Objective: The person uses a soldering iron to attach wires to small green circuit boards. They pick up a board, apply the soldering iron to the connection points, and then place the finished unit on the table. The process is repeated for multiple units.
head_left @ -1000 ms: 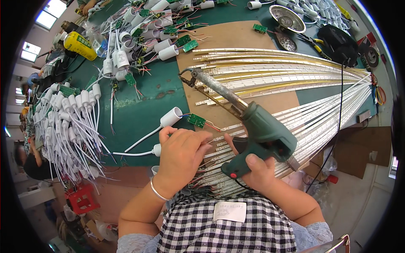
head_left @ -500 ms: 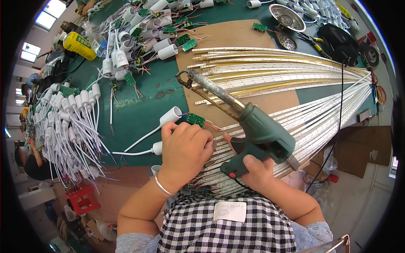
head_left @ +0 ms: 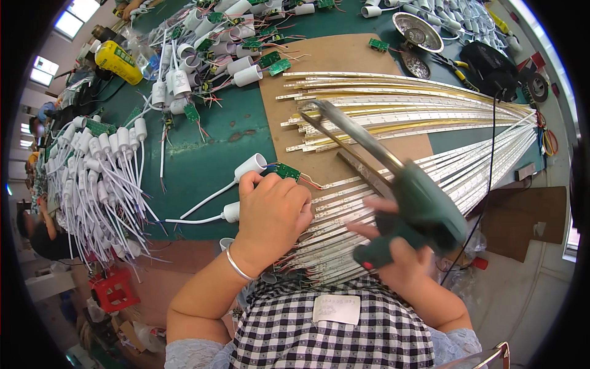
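Note:
My right hand (head_left: 402,261) is wrapped round the grip of a dark green soldering gun (head_left: 430,209), which is blurred by motion. The gun's long metal barrel (head_left: 362,135) points to the far left, above the light strips. My left hand (head_left: 273,212) rests at the near ends of the LED strips (head_left: 350,215), its fingers curled down; what they pinch is hidden. Just beyond it lie a white lamp end cap (head_left: 251,166) and a small green circuit board (head_left: 286,171) with thin wires. Another white end cap (head_left: 231,212) touches the hand's left side.
Many white caps with cables (head_left: 98,154) are heaped at the left, more with boards (head_left: 184,80) behind. A second fan of strips (head_left: 393,111) lies on brown cardboard (head_left: 344,49). Far right are a metal dish (head_left: 418,31), pliers (head_left: 458,71) and a hanging black cord (head_left: 491,160).
My right hand has carried the soldering gun to the right, and its tip has moved away from the left. My left hand has barely moved.

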`<action>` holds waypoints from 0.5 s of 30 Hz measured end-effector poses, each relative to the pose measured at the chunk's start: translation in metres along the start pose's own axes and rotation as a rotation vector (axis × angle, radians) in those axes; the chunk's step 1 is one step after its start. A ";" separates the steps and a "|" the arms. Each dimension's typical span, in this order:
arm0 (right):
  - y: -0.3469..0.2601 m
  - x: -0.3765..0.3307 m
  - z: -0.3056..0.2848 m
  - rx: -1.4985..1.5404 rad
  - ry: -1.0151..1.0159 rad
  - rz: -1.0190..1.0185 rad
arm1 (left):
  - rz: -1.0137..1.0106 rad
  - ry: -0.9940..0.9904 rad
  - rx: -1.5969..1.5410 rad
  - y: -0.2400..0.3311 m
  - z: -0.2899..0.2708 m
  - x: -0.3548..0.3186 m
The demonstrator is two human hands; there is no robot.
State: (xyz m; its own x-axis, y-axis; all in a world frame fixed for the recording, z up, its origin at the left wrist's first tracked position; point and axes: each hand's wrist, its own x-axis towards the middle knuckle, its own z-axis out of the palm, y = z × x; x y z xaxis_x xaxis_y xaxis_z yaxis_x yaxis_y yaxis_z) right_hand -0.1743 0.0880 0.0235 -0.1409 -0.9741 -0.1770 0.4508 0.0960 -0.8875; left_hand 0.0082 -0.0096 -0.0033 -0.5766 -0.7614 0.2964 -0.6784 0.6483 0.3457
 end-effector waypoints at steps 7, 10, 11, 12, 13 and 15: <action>-0.009 -0.055 -0.061 -0.538 -0.063 0.060 | 0.006 -0.050 -0.039 -0.001 -0.002 0.005; -0.004 -0.061 -0.066 -0.843 -0.150 0.050 | 0.005 -0.069 -0.047 0.000 -0.005 0.007; -0.003 -0.060 -0.066 -0.880 -0.169 0.014 | 0.005 -0.073 -0.053 0.000 -0.005 0.007; -0.001 -0.060 -0.067 -0.919 -0.188 -0.023 | 0.002 -0.076 -0.055 0.000 -0.006 0.008; 0.001 -0.060 -0.067 -0.955 -0.206 -0.060 | -0.002 -0.080 -0.057 0.000 -0.006 0.008; 0.000 -0.055 -0.067 -1.013 -0.247 -0.168 | -0.005 -0.086 -0.057 0.000 -0.007 0.009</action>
State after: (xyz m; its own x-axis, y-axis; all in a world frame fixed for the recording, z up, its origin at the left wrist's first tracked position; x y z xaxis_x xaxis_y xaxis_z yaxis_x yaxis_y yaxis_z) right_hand -0.2257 0.1556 0.0044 0.1013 -0.9944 -0.0283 -0.5203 -0.0287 -0.8535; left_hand 0.0060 -0.0158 0.0053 -0.6118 -0.7604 0.2178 -0.6559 0.6416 0.3977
